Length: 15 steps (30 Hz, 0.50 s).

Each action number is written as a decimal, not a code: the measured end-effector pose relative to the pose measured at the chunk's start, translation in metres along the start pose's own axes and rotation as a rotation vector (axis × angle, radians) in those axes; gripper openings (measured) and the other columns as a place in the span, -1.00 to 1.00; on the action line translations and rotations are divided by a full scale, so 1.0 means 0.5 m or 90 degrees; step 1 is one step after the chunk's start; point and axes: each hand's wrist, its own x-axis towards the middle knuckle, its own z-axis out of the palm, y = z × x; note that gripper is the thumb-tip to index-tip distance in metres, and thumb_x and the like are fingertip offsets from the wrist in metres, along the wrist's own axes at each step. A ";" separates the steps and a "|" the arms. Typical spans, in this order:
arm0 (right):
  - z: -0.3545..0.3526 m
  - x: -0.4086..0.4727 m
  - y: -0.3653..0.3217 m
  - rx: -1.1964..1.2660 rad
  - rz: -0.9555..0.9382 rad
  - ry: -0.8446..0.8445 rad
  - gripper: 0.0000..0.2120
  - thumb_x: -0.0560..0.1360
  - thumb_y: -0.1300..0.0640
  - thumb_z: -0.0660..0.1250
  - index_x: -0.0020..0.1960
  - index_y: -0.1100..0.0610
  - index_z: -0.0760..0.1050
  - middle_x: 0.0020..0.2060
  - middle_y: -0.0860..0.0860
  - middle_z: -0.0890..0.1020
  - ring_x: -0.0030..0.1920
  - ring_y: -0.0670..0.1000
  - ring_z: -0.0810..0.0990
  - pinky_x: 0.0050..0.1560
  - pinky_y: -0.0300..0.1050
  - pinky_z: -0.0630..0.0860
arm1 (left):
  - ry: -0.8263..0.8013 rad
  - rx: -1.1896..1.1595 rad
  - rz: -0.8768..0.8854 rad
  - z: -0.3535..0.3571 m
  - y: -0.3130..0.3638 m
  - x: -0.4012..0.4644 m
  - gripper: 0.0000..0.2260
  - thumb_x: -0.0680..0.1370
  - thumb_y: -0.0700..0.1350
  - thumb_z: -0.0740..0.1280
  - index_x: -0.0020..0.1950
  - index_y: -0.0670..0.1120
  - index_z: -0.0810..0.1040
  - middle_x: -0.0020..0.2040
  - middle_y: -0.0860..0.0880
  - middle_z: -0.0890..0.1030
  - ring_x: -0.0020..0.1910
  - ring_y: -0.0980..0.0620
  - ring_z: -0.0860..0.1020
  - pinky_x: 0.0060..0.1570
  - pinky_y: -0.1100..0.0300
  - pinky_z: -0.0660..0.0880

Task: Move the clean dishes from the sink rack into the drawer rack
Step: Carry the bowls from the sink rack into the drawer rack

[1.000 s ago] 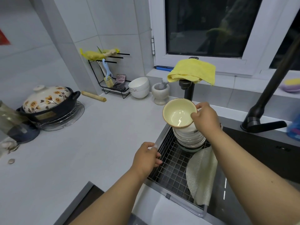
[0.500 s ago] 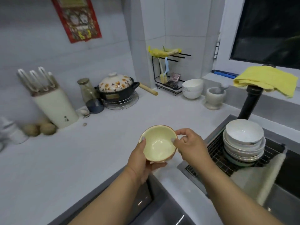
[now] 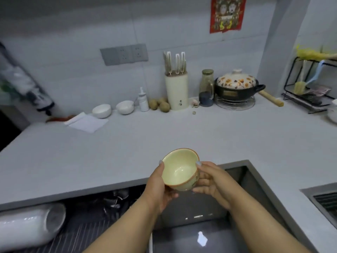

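A small cream-yellow bowl (image 3: 179,169) with a brown rim is held in the air in front of the counter edge, tilted toward me. My left hand (image 3: 157,187) grips its left side and underside. My right hand (image 3: 209,181) cups its right side, thumb on the rim. Below my left forearm the pulled-out drawer rack (image 3: 78,234) shows wire ribs and a stack of white dishes (image 3: 31,225) lying on their side. Only a corner of the sink rack (image 3: 326,203) shows at the far right; its stacked bowls are out of view.
The grey counter (image 3: 164,132) carries two white bowls (image 3: 112,109), a folded cloth (image 3: 87,122), a knife block (image 3: 176,91), potatoes, a jar and a flowered pot (image 3: 236,86) along the wall. A black utensil stand (image 3: 310,88) is at the right. A dark glossy panel (image 3: 209,234) lies below my hands.
The bowl was lifted off the stack in the sink rack by my right hand, then taken in both hands. My view has swung left, away from the sink, to the drawer rack.
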 end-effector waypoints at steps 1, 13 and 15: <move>0.038 0.002 0.016 -0.007 0.011 -0.018 -0.53 0.35 -0.05 0.39 0.15 0.19 0.47 -0.15 0.16 0.64 -0.18 0.10 0.64 -0.11 0.01 0.58 | 0.020 0.006 -0.001 -0.044 0.000 -0.013 -0.53 0.59 0.27 0.07 0.12 -0.07 0.56 -0.18 -0.10 0.66 -0.30 -0.06 0.57 -0.45 0.21 0.39; 0.502 -0.031 0.227 -0.147 0.070 -0.172 -0.79 0.52 0.13 0.34 0.12 0.17 0.49 -0.01 0.21 0.61 -0.25 0.09 0.66 -0.26 -0.04 0.61 | 0.238 0.116 0.036 -0.552 -0.021 -0.224 -0.64 0.42 -0.38 0.41 0.20 -0.20 0.52 0.05 -0.22 0.63 -0.11 -0.14 0.62 -0.32 0.15 0.56; 0.562 -0.039 0.253 -0.152 0.068 -0.204 -0.78 0.52 0.17 0.33 0.15 0.14 0.49 0.01 0.21 0.62 -0.18 0.12 0.68 -0.17 0.03 0.63 | 0.262 0.070 0.050 -0.615 -0.021 -0.255 -0.67 0.45 -0.36 0.39 0.20 -0.20 0.53 0.07 -0.24 0.62 -0.08 -0.16 0.61 -0.37 0.18 0.54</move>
